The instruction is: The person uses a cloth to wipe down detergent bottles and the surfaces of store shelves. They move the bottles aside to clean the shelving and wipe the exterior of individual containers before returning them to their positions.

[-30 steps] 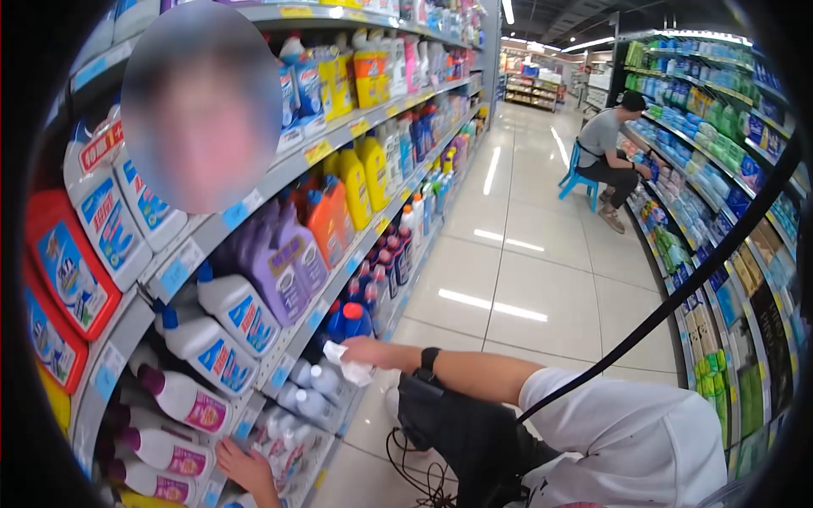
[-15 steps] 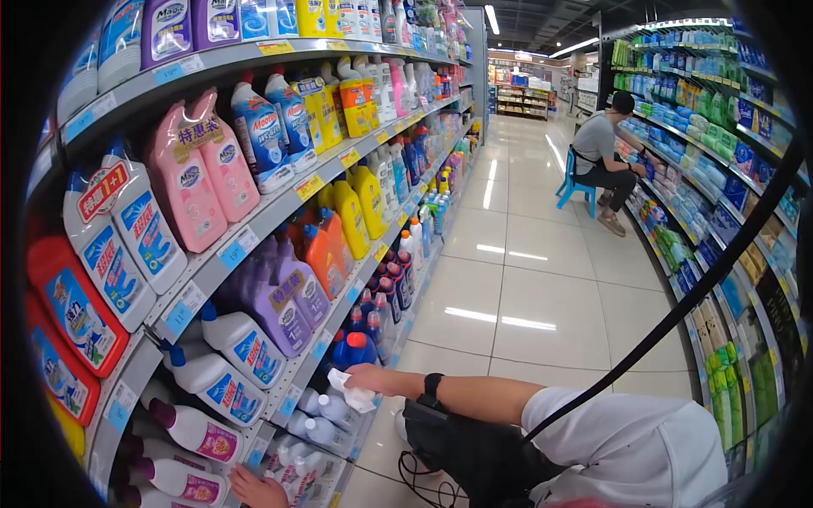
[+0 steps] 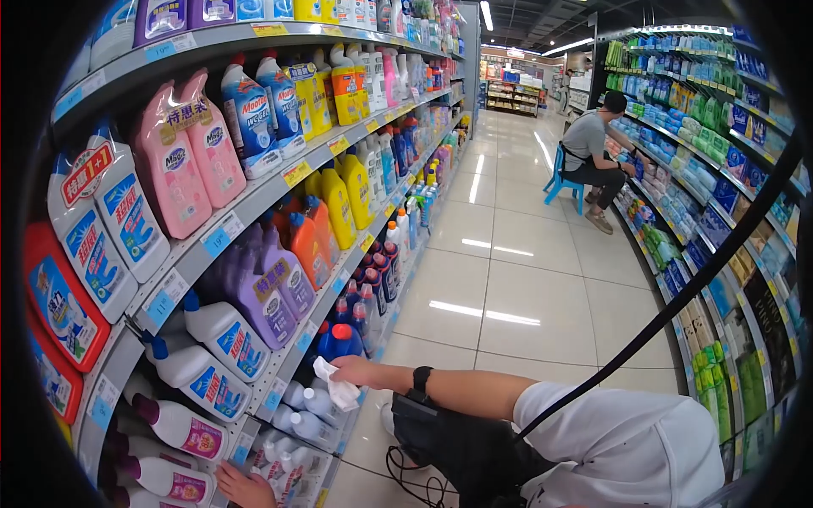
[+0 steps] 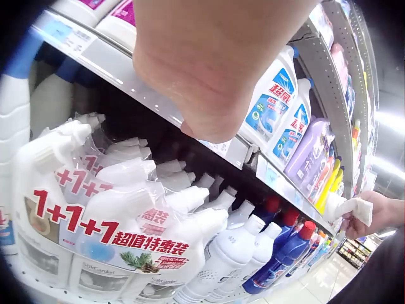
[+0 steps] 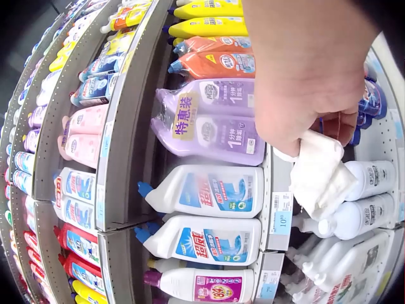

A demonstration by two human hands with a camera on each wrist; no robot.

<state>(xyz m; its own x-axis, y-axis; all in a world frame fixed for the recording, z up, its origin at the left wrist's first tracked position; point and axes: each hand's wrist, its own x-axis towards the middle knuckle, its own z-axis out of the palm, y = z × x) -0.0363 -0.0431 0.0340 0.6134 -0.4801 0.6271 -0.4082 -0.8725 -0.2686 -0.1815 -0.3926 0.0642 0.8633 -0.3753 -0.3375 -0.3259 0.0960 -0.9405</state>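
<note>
My right hand [image 3: 356, 372] grips a crumpled white cloth [image 3: 337, 386] at the front of a lower shelf. In the right wrist view the cloth [image 5: 321, 177] hangs from the curled fingers, above white bottles [image 5: 361, 214]. Blue bottles with red caps [image 3: 342, 340] stand just behind it. My left hand [image 3: 244, 487] rests with extended fingers at a shelf edge, beside white bottles with purple caps [image 3: 182, 427]. In the left wrist view only the heel of that hand [image 4: 202, 107] shows, over the price rail; its fingers are hidden.
Shelves of cleaner bottles, including purple jugs [image 3: 269, 292] and pink ones [image 3: 174, 161], line the left. A seated person [image 3: 593, 148] on a blue stool [image 3: 562, 179] faces the right-hand shelves. A black strap [image 3: 669, 313] crosses the view; tiled floor [image 3: 525, 288] runs between.
The head view has shifted slightly, moving the shelves within it. The right hand keeps its hold on the cloth at about the same spot, and the left hand stays by the shelf edge.
</note>
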